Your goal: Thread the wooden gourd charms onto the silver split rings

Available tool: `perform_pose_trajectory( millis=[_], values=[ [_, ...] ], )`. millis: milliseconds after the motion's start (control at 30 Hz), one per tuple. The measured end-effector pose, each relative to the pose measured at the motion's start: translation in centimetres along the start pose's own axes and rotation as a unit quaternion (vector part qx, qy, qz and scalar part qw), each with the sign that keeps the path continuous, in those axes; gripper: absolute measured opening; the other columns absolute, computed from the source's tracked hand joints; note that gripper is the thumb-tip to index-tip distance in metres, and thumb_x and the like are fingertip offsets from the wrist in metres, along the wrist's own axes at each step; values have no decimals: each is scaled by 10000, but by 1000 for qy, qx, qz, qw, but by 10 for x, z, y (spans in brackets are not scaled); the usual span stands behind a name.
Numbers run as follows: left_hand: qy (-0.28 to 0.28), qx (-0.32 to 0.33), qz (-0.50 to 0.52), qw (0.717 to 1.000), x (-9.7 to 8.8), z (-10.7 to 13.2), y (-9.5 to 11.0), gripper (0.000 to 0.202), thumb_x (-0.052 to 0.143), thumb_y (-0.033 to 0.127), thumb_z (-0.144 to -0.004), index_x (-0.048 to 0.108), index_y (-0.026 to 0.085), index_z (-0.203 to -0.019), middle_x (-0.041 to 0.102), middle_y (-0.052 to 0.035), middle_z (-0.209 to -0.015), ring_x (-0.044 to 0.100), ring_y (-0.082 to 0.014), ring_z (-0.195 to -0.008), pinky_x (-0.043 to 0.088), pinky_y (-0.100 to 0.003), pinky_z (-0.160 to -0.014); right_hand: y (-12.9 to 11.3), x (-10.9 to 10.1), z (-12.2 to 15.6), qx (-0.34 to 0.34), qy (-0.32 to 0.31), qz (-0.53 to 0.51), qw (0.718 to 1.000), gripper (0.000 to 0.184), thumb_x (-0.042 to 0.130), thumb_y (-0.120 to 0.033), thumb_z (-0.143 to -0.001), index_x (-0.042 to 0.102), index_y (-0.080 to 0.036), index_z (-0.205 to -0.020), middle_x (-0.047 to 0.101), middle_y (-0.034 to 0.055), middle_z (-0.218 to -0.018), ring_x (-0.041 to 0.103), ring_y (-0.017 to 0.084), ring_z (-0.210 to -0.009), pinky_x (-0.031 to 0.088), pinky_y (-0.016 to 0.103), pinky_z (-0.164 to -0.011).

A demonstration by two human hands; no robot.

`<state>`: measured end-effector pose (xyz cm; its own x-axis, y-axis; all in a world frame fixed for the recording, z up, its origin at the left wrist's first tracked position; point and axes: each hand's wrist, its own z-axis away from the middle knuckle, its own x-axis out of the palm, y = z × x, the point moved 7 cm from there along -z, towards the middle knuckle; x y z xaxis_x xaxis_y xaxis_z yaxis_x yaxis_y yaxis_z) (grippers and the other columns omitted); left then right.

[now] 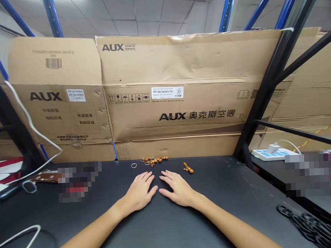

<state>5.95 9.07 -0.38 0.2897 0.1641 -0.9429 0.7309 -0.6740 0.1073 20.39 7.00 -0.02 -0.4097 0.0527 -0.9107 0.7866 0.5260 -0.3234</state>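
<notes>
My left hand lies flat on the black tabletop, palm down with its fingers apart and nothing in it. Beside it my right hand rests the same way, fingers spread, also holding nothing; the two thumbs point at each other with a small gap between them. Just beyond the fingertips is a cluster of orange-brown beaded charms with rings. A thin pale ring lies left of that cluster. One gourd-shaped charm with a cord loop sits apart, beyond my right hand and to its right.
Flattened AUX cardboard boxes stand as a wall along the back edge. Black rack posts rise at both sides. A white cable hangs at left. At right are a power strip and a coiled black cable or chain.
</notes>
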Motion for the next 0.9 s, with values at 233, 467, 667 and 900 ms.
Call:
perform_pose_trajectory(
  millis=[233,467,667,900],
  values=[
    [18,6,33,999,-3,1,1,491,368,481,-942,510,189,-1311,483,-105,-1389,409,-279,-1296,314,-447,-1071,0,1,0,-3,4,-3,1000,573,412,-551,-902,481,-189,-1340,378,107,-1456,296,283,-1360,246,452,-1111],
    [62,-75,-9,995,-11,-7,-30,550,417,499,-907,502,113,-1289,444,-174,-1402,368,-319,-1317,287,-477,-1080,29,-18,-2,102,122,89,983,416,505,-380,-873,576,-170,-1226,462,128,-1387,312,312,-1338,240,482,-1091],
    [30,-144,-14,989,-6,-10,-59,516,424,435,-917,512,57,-1257,486,-216,-1355,420,-336,-1284,321,-471,-1061,69,-18,0,226,101,79,966,488,466,-391,-894,558,-57,-1238,441,226,-1377,352,371,-1308,299,526,-1047],
    [30,55,109,992,-15,-5,12,198,427,216,-941,598,205,-1040,618,-58,-1006,593,-187,-919,484,-314,-854,5,-2,-3,-78,90,-71,990,361,353,-166,-922,538,-175,-1232,547,98,-1295,512,182,-1195,419,340,-1016]
  ],
)
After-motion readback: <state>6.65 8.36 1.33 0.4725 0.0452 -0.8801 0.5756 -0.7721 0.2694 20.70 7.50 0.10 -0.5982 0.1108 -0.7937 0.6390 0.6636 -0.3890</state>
